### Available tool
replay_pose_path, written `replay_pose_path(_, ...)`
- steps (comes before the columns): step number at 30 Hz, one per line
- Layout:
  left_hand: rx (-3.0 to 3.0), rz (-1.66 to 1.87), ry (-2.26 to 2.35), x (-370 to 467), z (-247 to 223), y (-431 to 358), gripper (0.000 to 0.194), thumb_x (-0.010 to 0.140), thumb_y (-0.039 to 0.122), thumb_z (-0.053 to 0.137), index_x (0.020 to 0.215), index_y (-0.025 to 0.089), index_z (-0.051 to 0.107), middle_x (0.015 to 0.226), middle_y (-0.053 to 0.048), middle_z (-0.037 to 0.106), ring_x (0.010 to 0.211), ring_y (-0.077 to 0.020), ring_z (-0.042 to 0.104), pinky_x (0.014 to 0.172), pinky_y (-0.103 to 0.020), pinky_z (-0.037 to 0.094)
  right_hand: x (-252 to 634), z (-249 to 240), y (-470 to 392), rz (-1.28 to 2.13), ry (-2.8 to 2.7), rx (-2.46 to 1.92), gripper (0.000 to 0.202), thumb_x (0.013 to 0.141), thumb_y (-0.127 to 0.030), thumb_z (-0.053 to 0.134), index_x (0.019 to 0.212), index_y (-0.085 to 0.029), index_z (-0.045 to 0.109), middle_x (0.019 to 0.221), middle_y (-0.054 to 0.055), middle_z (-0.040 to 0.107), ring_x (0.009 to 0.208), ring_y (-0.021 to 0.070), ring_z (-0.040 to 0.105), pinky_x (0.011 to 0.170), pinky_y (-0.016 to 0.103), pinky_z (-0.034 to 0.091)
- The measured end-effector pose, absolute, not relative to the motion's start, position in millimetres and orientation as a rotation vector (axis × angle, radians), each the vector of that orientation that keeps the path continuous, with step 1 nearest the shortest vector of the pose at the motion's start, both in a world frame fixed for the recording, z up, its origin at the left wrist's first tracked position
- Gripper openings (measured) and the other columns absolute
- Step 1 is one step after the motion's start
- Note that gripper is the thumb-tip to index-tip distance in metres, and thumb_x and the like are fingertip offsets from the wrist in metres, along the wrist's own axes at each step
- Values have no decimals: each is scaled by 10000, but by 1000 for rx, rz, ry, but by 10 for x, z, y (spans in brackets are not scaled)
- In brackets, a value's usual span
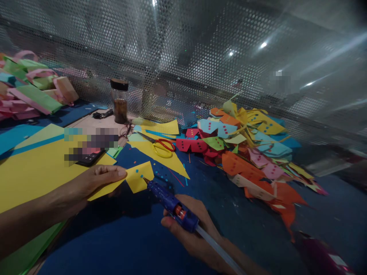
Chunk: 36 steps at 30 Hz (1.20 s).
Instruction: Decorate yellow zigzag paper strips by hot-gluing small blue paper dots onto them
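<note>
My left hand [100, 177] pinches a folded yellow paper piece [136, 183] between thumb and fingers, above the blue table surface [114, 240]. Small blue squares sit on the paper's upper part. In my right hand [190, 225] is a blue glue gun [169, 200], with a clear glue stick coming out of its back end. The gun's nozzle points up and left, and its tip is at the paper near the blue squares. Whether the tip touches the paper cannot be made out.
Scissors [162, 147] with red and yellow handles lie on yellow paper beyond my hands. A lidded jar [120, 103] stands behind, before a perforated metal panel [172, 49]. Colourful paper pieces [243, 164] are heaped right; paper loops [34, 91] fill the far left.
</note>
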<state>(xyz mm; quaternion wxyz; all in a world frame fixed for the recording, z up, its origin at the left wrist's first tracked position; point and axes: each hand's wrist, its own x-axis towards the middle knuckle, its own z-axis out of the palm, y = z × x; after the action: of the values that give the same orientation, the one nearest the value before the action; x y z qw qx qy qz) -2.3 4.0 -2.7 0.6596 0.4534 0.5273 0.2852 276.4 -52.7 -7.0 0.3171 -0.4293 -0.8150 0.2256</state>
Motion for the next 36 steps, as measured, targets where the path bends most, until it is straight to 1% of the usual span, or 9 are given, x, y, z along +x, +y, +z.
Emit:
replay_pose_path(6, 1036, 630, 1183, -16, -40, 40, 383, 681, 515, 804, 541, 198, 641, 500, 17, 542, 462, -107, 351, 463, -245, 228, 2767, -98, -522, 680, -2131, -1155, 547, 1002, -649, 516, 762, -177, 656, 656, 2, 608, 598, 130, 574, 590, 256, 408)
replay_pose_path(12, 1008, 588, 1160, -39, -69, 54, 377, 694, 507, 808, 566, 195, 638, 524, 24, 539, 480, -107, 362, 483, -239, 228, 2768, -95, -518, 733, -2092, -1129, 482, 998, -602, 564, 772, -185, 651, 665, -20, 598, 591, 112, 556, 583, 237, 399)
replay_pose_path(17, 993, 589, 1146, -32, -68, 52, 391, 679, 522, 817, 563, 199, 629, 521, 28, 547, 474, -103, 362, 469, -232, 235, 2767, -100, -516, 726, -2104, -1143, 511, 996, -627, 544, 764, -184, 652, 653, -18, 591, 584, 114, 556, 574, 237, 401)
replay_pose_path(22, 948, 619, 1130, -1, -42, 27, 365, 680, 519, 829, 585, 209, 661, 527, 25, 562, 488, -117, 430, 467, -223, 288, 2760, -92, -522, 720, -2102, -1113, 501, 1001, -617, 539, 762, -189, 644, 658, -16, 604, 589, 117, 567, 581, 240, 412)
replay_pose_path(26, 941, 621, 1128, 3, -13, 30, 387, 689, 530, 833, 545, 211, 667, 553, 4, 604, 503, -136, 484, 490, -243, 363, 2755, -51, -530, 727, -2089, -1132, 466, 997, -587, 562, 757, -196, 640, 649, -25, 597, 573, 113, 556, 569, 239, 410)
replay_pose_path(28, 946, 631, 1132, -4, -9, 35, 405, 685, 541, 832, 529, 210, 659, 551, -1, 602, 506, -143, 492, 495, -251, 380, 2756, -39, -532, 736, -2082, -1132, 443, 994, -570, 577, 763, -198, 641, 654, -27, 597, 574, 112, 554, 568, 236, 412)
replay_pose_path(31, 968, 630, 1141, -18, -24, 39, 428, 695, 573, 818, 543, 205, 662, 558, -8, 598, 508, -144, 485, 485, -250, 368, 2758, -44, -534, 742, -2077, -1123, 449, 997, -580, 572, 773, -198, 649, 661, -26, 599, 577, 112, 553, 569, 235, 413)
replay_pose_path(33, 972, 624, 1145, -24, -41, 38, 443, 698, 588, 816, 552, 199, 661, 555, -3, 588, 500, -130, 463, 470, -236, 333, 2758, -55, -534, 748, -2075, -1117, 474, 996, -602, 562, 767, -196, 646, 664, -23, 601, 582, 112, 556, 572, 235, 411)
replay_pose_path(36, 970, 621, 1148, -27, -53, 34, 434, 700, 565, 821, 553, 195, 648, 546, 10, 579, 483, -107, 422, 457, -216, 285, 2755, -69, -533, 752, -2076, -1124, 493, 994, -615, 560, 756, -191, 641, 656, -24, 590, 578, 108, 546, 570, 235, 404)
